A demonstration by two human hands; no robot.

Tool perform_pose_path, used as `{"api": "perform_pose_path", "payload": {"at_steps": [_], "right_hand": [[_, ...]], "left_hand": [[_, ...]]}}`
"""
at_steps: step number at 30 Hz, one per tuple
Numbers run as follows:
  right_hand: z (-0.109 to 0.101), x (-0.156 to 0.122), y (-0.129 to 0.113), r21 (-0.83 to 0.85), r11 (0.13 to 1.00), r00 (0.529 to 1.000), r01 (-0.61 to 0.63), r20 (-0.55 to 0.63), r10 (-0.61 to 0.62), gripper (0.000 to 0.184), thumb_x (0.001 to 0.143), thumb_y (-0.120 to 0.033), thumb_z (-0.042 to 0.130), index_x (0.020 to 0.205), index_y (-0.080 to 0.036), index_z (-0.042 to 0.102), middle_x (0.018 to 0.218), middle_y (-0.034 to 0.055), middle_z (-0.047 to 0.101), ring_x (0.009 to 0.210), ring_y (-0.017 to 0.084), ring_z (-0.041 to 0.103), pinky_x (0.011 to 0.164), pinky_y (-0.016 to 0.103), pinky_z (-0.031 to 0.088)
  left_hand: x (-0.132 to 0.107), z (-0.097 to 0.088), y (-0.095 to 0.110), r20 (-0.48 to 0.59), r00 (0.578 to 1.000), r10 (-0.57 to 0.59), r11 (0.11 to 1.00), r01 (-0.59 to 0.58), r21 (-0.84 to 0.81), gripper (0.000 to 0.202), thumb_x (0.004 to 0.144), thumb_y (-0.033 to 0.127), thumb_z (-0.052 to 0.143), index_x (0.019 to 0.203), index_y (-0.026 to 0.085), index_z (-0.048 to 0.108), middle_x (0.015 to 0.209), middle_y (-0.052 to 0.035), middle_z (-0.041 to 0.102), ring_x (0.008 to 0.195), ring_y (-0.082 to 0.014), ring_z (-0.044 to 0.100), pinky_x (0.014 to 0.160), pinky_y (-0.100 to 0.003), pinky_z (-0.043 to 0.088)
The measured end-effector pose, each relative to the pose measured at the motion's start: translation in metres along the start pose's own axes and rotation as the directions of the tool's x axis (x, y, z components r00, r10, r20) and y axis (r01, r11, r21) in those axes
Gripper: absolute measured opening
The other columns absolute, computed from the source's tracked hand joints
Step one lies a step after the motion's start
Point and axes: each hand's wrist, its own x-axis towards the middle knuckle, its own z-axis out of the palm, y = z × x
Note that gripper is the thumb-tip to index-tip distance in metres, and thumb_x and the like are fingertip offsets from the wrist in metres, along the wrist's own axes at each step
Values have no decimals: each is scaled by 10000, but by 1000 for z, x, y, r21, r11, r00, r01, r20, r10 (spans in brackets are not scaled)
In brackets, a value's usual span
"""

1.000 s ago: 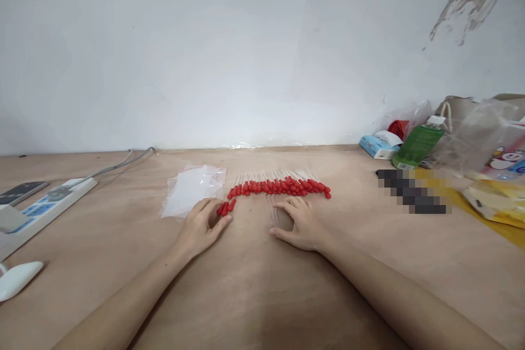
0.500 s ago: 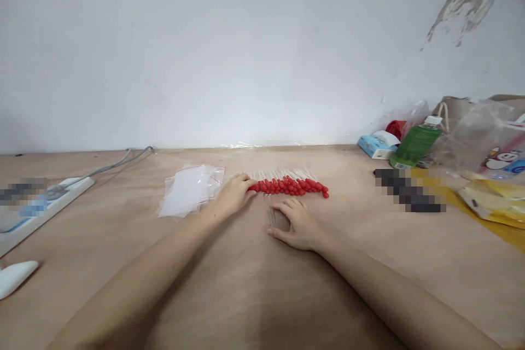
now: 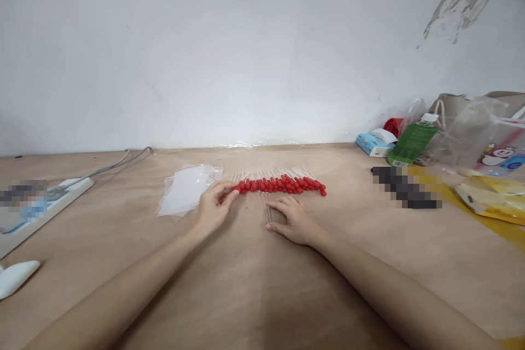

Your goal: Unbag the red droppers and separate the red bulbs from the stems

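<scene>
A row of thin clear sticks with red tips (image 3: 283,185) lies across the wooden table (image 3: 254,284). My left hand (image 3: 214,206) is at the row's left end, thumb and fingers pinched together on the outermost red tips. My right hand (image 3: 292,220) lies flat just in front of the row, fingers spread. Its fingertips rest on a few separate clear sticks (image 3: 266,206) that point toward me. A small stack of clear zip bags with red seal lines (image 3: 186,188) sits immediately left of my left hand.
A white power strip (image 3: 49,199) with its grey cable lies at the far left, with a white object (image 3: 16,278) nearer me. At the right stand a green bottle (image 3: 410,145), a blue tissue pack (image 3: 374,145), plastic bags (image 3: 479,136) and yellow packaging (image 3: 488,199). A white wall backs the table.
My left hand carried a few red-tipped sticks from in front of the row up to its left end, then drew back slightly. My right hand stayed put.
</scene>
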Motion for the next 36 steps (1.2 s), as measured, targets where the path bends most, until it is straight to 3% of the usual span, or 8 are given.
{"api": "perform_pose_path", "payload": {"at_steps": [5, 9, 11, 14, 18, 22, 28, 36], "right_hand": [[2, 1, 1, 112, 993, 997, -27, -67, 35, 668, 690, -531, 616, 1243, -204, 435, 1157, 106, 530, 1093, 251, 461, 947, 456, 331], [2, -5, 4, 241, 968, 976, -63, -186, 110, 821, 677, -508, 637, 1346, -209, 266, 1254, 124, 420, 1125, 233, 444, 930, 407, 390], [-1, -11, 5, 215, 977, 974, 2, -220, 46, 810, 676, -485, 648, 1345, -225, 273, 1288, 121, 365, 1156, 230, 413, 934, 388, 393], [-6, -21, 7, 93, 990, 967, 109, -242, -84, 636, 714, -448, 630, 1271, -238, 407, 1222, 107, 439, 1124, 224, 438, 925, 385, 386], [-5, -25, 7, -90, 978, 947, 188, -248, -205, 359, 807, -398, 546, 1130, -241, 549, 950, 65, 616, 897, 181, 551, 877, 397, 367], [-2, -24, 2, -188, 938, 921, 291, -210, -328, 222, 851, -347, 501, 999, -235, 623, 730, 11, 641, 731, 128, 562, 896, 388, 301], [-3, -24, -8, -225, 919, 905, 323, -212, -370, 218, 873, -306, 457, 840, -215, 653, 606, -11, 597, 639, 107, 514, 858, 355, 280], [-6, -27, -15, -234, 914, 911, 332, -173, -375, 244, 871, -287, 436, 775, -218, 648, 588, -5, 604, 632, 124, 469, 832, 358, 284]], "left_hand": [[-41, -2, 6, 99, 991, -95, 968, 115, -221, 215, 733, 296, 617, 896, 157, 632, 927, -64, 659, 866, -180, 626, 778, -296, 498], [-45, -4, 11, 299, 938, -173, 923, 260, -283, 221, 730, 313, 620, 878, 149, 622, 920, -70, 671, 843, -177, 628, 754, -297, 496], [-42, -6, 12, 372, 912, -175, 919, 286, -270, 219, 732, 319, 619, 860, 142, 618, 929, -73, 663, 830, -170, 620, 731, -286, 490], [-41, -8, 14, 434, 889, -147, 921, 283, -268, 216, 734, 317, 620, 848, 134, 614, 884, -65, 650, 780, -153, 605, 673, -258, 476], [-41, -4, 17, 465, 880, -95, 919, 257, -298, 202, 752, 302, 604, 864, 134, 614, 867, -63, 635, 739, -139, 590, 634, -242, 462], [-44, 0, 23, 444, 896, 17, 950, 125, -287, 191, 767, 299, 588, 846, 129, 625, 892, -80, 628, 810, -161, 588, 705, -267, 467], [-53, 6, 29, 470, 882, 32, 999, -39, 5, 288, 799, 340, 565, 1040, 193, 622, 916, -50, 659, 778, -148, 591, 711, -251, 457], [-56, 9, 23, 473, 875, -102, 995, 89, 49, 229, 837, 357, 492, 862, 187, 644, 804, -6, 668, 726, -143, 588, 652, -221, 436]]}}
